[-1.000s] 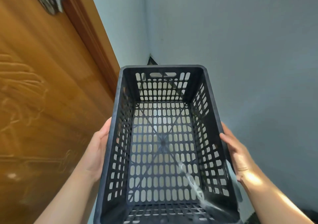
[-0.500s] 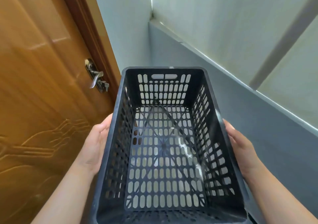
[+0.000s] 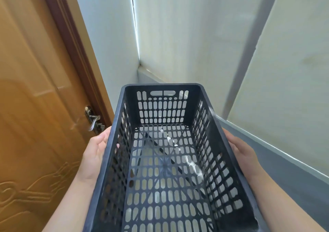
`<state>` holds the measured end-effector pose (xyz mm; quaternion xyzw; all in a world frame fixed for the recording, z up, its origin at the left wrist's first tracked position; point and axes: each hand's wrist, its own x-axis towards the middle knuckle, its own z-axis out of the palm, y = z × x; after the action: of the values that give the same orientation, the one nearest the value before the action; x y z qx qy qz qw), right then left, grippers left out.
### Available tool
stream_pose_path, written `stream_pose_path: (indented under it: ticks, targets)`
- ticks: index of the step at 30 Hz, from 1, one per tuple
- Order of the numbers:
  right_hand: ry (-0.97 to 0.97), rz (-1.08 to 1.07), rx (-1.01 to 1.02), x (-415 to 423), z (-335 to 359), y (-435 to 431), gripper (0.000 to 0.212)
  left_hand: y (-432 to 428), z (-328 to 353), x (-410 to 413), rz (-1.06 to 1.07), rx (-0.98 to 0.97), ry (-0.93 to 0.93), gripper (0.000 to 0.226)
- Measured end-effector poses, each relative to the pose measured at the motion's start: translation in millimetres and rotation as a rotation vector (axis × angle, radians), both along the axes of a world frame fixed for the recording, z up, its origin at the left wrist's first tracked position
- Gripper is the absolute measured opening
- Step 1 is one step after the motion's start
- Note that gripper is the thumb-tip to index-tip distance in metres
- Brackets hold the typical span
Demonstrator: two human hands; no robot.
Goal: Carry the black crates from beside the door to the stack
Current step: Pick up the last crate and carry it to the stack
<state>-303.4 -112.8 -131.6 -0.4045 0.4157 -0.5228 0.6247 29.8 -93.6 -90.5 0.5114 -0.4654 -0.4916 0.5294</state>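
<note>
empty black slotted crate [image 3: 165, 160]; left hand [image 3: 95, 157], right hand [image 3: 244, 157] fingers grasping long sides.

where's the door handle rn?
Head view, left of centre: the door handle sits on the wooden door, just above the left hand gripping the black crate.

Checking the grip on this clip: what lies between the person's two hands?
In the head view, the black crate fills the gap: the left hand holds its left wall and the right hand its right wall. The crate is empty.
</note>
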Motion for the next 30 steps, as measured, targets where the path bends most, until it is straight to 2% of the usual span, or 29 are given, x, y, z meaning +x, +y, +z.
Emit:
stream_pose_path:
  ticks: [2, 5, 9, 11, 16, 17, 19, 21, 24, 26, 30]
  targets:
    - [0.005, -0.055, 0.008, -0.1, 2.7, 14.8, 0.048, -4.5, -9.5, 8.6, -0.013, -0.008, 0.005, 0.040]
    - [0.010, -0.121, 0.028, -4.8, 3.7, 39.8, 0.047, -7.0, -11.2, 10.4, -0.139, -0.049, -0.004, 0.040]
    - [0.030, -0.227, 0.042, -12.2, 5.7, 80.2, 0.047, -6.6, -9.6, 13.9, -0.206, -0.073, -0.147, 0.032]
    - [0.038, -0.291, 0.044, -17.0, 5.5, 101.6, 0.048, -6.0, -18.9, 11.6, -0.228, -0.083, -0.136, 0.035]
    - [0.071, -0.420, 0.015, -29.4, 11.3, 154.3, 0.041, 29.2, 8.4, -37.5, -0.346, -0.102, -0.141, 0.036]
    - [0.071, -0.439, 0.005, -31.1, 15.6, 166.5, 0.043, 24.5, -0.2, -44.2, -0.332, -0.098, -0.119, 0.035]
    - [0.054, -0.504, -0.016, -40.5, 18.5, 191.9, 0.067, 25.3, -5.6, -56.9, -0.375, -0.090, -0.106, 0.033]
    - [0.042, -0.541, -0.028, -49.7, 22.6, 216.4, 0.072, 35.2, -9.1, -73.4, -0.410, -0.090, -0.113, 0.032]
    - [0.042, -0.601, -0.036, -72.1, 27.9, 252.5, 0.069, 60.6, -5.6, -102.2, -0.513, -0.035, -0.112, 0.036]
    - [0.048, -0.610, -0.025, -83.3, 32.2, 273.4, 0.058, 72.6, -5.0, -117.3, -0.566, 0.019, -0.100, 0.044]
    - [0.037, -0.606, -0.034, -122.6, 31.5, 325.1, 0.051, 108.6, -7.4, -158.2, -0.559, 0.049, -0.049, 0.048]
